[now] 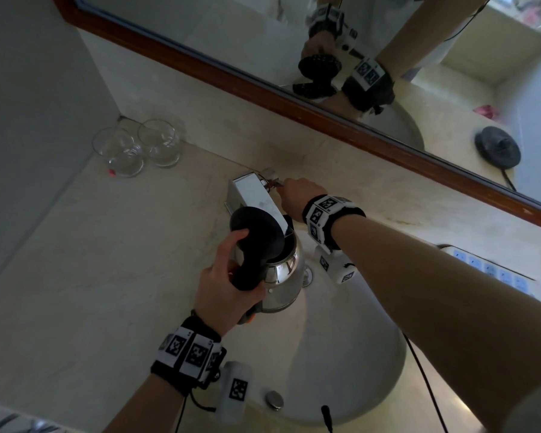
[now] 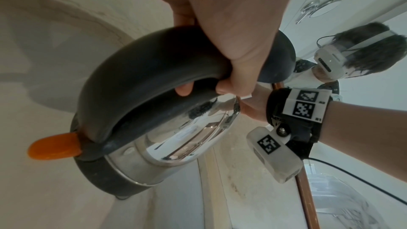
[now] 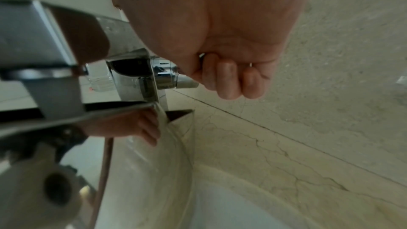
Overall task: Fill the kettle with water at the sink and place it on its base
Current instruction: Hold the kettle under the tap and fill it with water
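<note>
A shiny steel kettle (image 1: 283, 276) with a black handle and raised black lid (image 1: 258, 234) hangs over the sink basin (image 1: 341, 354), its mouth under the square chrome tap (image 1: 252, 195). My left hand (image 1: 228, 282) grips the kettle handle (image 2: 141, 69); an orange switch (image 2: 54, 146) sticks out near the kettle's base. My right hand (image 1: 294, 193) reaches past the tap, its fingers (image 3: 229, 79) curled round the tap's side lever (image 3: 187, 82). Whether water runs I cannot tell. The kettle's black base (image 1: 497, 146) appears only as a reflection in the mirror.
Two empty glasses (image 1: 138, 148) stand in the back left corner of the marble counter (image 1: 91, 276). A wood-framed mirror (image 1: 263, 85) runs along the wall behind the tap. A round chrome plug knob (image 1: 274, 399) sits at the basin's near rim. A white folded cloth (image 1: 497, 270) lies at right.
</note>
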Demonstrator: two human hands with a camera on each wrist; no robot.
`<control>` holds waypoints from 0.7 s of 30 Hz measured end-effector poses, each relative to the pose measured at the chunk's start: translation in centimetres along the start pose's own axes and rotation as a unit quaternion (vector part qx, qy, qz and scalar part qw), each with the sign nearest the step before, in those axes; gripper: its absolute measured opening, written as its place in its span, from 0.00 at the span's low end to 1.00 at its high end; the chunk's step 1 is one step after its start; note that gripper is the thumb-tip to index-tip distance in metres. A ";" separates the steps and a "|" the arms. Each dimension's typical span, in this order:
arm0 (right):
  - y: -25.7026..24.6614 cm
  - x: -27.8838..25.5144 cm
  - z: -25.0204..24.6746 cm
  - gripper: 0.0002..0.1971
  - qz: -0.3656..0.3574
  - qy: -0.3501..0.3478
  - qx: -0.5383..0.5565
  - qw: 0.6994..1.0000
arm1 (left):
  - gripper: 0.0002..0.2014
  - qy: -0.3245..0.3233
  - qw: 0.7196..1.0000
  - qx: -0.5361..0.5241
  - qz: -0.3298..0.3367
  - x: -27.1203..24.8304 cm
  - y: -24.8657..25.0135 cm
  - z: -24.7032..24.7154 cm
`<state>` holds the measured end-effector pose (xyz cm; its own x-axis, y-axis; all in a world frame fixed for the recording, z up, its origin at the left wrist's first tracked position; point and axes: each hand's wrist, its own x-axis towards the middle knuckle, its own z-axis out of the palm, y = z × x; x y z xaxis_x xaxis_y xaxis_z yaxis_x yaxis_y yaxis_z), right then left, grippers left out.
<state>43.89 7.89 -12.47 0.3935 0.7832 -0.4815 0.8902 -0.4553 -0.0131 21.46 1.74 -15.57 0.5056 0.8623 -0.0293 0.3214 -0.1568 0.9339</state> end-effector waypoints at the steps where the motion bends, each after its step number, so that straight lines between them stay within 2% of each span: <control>1: 0.0 0.0 0.0 0.13 0.000 0.002 0.000 1.000 | 0.39 0.000 1.000 -0.001 0.000 0.0 0.0 0.0; 21: 0.0 -0.2 -0.3 0.14 -0.002 -0.003 0.007 1.000 | 0.43 -0.001 1.000 0.006 -0.006 0.1 0.1 -0.1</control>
<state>43.88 7.86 -12.16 0.3878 0.7825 -0.4871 0.8889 -0.4573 -0.0269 21.48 1.80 -15.42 0.5031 0.8633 -0.0401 0.3369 -0.1532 0.9290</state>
